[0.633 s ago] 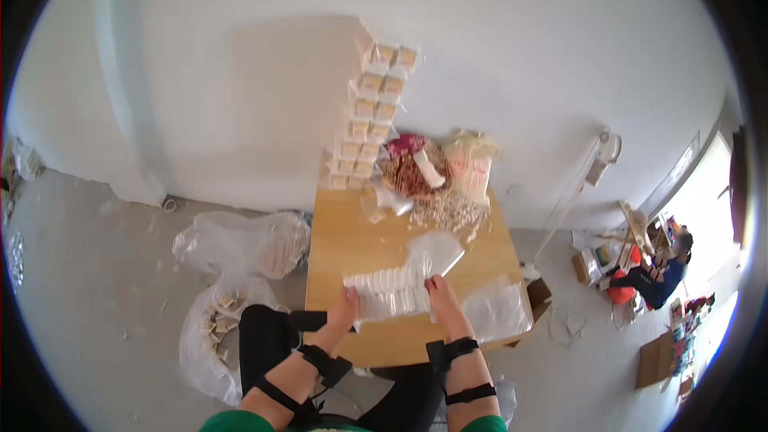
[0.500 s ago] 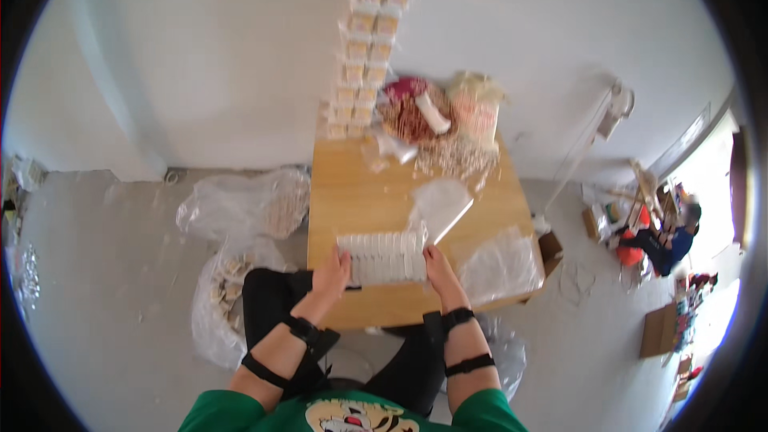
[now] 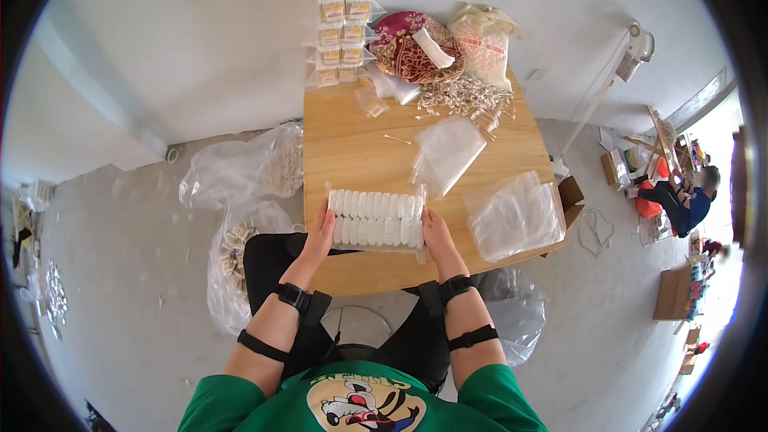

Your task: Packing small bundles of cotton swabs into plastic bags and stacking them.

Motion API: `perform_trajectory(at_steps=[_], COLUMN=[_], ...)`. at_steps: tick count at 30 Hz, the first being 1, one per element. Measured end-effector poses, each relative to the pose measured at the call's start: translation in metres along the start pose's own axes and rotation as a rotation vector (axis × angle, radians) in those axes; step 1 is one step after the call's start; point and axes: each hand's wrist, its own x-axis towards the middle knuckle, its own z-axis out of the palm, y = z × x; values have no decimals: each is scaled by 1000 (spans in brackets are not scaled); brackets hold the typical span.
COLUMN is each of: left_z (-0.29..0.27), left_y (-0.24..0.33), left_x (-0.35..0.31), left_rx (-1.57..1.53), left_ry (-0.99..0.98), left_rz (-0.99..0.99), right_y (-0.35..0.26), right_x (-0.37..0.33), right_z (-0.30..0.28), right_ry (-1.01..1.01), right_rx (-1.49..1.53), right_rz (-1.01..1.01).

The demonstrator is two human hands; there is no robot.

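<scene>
Between my two hands is a clear plastic bag packed with white small packs (image 3: 376,218), set in two neat rows. My left hand (image 3: 322,230) grips its left end, and my right hand (image 3: 437,234) grips the right end. The bag is held level over the near edge of the wooden table (image 3: 344,160). Just beyond it lies a flat clear plastic bag (image 3: 450,154). More flat clear bags (image 3: 516,218) are piled to the right of my right hand. A single cotton swab (image 3: 398,140) lies on the wood farther off.
Loose cotton swabs (image 3: 468,98) are heaped at the far right, before a patterned red cloth (image 3: 416,52) and a cream sack (image 3: 484,40). Stacked swab packs (image 3: 344,12) tower at the far left. Filled plastic bags (image 3: 240,168) rest on the floor. A person (image 3: 692,204) sits far right.
My view has shifted, so the table sits higher in the picture. The held bag now shows its two rows of white packs more squarely; both hands keep hold of its ends.
</scene>
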Motion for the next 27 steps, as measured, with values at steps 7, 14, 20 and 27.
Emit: perform_trajectory(at_steps=[7, 14, 20, 27], left_z=[7, 22, 77, 81], left_y=[36, 64, 86, 89], left_x=[-24, -17, -16, -1], left_rx=[-618, 797, 1033, 1062], left_ry=[-96, 111, -61, -64], left_rz=[-287, 146, 442, 406], right_y=[-16, -45, -42, -48], right_x=[-4, -13, -18, -11], right_z=[0, 14, 18, 21], right_ry=[18, -67, -35, 5], right_rx=[-417, -929, -961, -974], right_rz=[-172, -237, -301, -351])
